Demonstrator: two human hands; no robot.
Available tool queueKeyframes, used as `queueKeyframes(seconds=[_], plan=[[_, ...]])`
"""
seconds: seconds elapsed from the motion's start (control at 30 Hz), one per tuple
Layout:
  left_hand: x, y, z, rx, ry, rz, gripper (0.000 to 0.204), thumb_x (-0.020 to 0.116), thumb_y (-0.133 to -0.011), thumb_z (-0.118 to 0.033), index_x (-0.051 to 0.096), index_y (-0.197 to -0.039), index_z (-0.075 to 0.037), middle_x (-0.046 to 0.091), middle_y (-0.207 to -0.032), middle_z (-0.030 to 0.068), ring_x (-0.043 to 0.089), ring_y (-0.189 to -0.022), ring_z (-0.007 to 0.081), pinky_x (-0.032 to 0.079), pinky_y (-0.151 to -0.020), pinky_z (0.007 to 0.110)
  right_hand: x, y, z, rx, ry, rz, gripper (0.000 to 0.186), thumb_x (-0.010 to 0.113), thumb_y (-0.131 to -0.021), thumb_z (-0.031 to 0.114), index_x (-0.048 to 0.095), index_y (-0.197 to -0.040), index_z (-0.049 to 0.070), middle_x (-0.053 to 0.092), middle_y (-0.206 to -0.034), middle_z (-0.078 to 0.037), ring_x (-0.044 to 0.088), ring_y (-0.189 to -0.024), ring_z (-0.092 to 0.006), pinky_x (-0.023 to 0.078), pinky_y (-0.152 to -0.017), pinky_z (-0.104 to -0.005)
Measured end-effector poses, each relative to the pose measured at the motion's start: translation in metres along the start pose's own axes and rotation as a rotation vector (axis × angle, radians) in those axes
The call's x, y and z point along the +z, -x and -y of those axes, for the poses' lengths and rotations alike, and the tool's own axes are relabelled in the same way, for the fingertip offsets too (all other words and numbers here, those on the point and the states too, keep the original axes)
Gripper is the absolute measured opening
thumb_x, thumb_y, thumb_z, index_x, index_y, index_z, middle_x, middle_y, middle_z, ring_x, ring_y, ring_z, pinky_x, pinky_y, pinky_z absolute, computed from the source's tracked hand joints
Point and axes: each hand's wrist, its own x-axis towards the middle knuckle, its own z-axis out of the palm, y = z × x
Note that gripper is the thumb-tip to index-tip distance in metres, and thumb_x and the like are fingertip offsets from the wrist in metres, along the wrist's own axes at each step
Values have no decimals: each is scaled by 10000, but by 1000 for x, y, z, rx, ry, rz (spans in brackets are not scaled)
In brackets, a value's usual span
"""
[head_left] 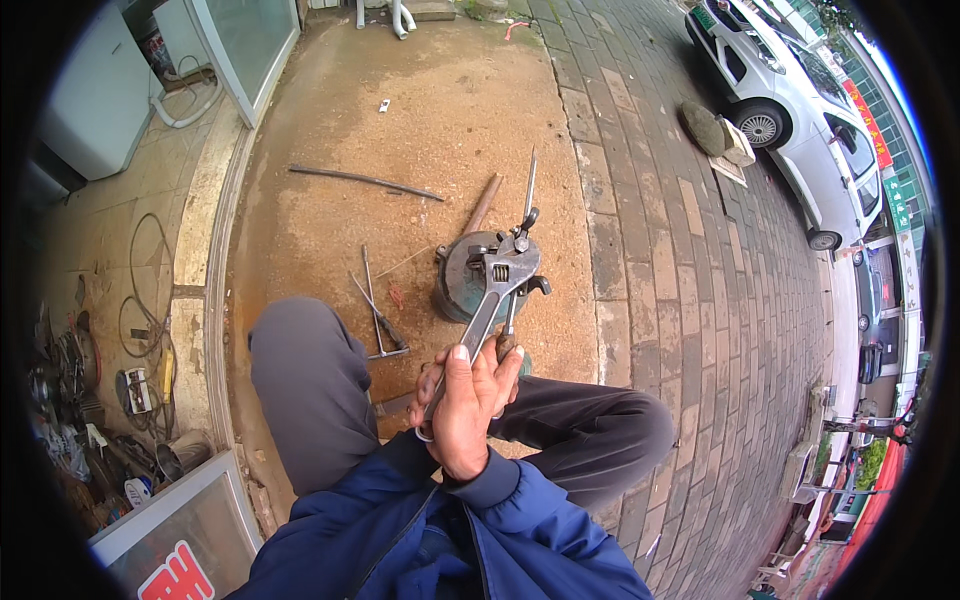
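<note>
A large adjustable wrench points away from me, its jaw end over the top of a round, dark green metal drum. My right hand is closed over the wrench handle, the thumb pressed along it. Mostly hidden beneath, my left hand curls around the same handle. At the jaws is a small metal fitting with dark knobs; whether they touch, I cannot tell. A thin pointed metal rod sticks up beyond it. Beside my right fingertips is a brownish handle, partly hidden.
Between my left knee and the drum lies a T-shaped metal tool. A dark bar and a rusty pipe rest on the ground farther off. Clutter fills the left doorway; a white car stands far right.
</note>
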Motion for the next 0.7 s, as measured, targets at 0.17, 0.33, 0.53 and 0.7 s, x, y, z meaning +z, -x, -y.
queueKeyframes(seconds=[0.17,0.33,0.53,0.7], plan=[[-5,-9,-1,-195,659,203,271,558,-987,-257,566,-988,13,617,-767,91,640,-705,151,520,-654,359,-67,17,35,44,167,59,298,447,-1092,288,498,-981,16,505,-582,-83,462,-380,-159,398,-351,-281],[-42,-20,-18,-466,947,405,223,550,-1016,-221,492,-920,-28,524,-609,22,532,-461,126,426,-439,304,-125,3,118,272,358,246,305,487,-1080,280,539,-960,4,501,-573,-68,438,-375,-149,369,-346,-273],[-43,-22,-10,-445,960,433,226,554,-1014,-210,479,-877,-47,505,-609,16,522,-459,120,431,-445,304,-148,-48,175,419,514,365,302,524,-1061,269,563,-930,0,485,-578,-51,404,-383,-114,322,-338,-246],[-58,-26,-11,-515,955,464,211,562,-1004,-195,486,-878,-44,493,-617,8,527,-468,115,430,-441,298,-140,-66,192,475,575,401,299,525,-1060,257,576,-910,4,488,-543,-59,407,-372,-112,309,-326,-247]])
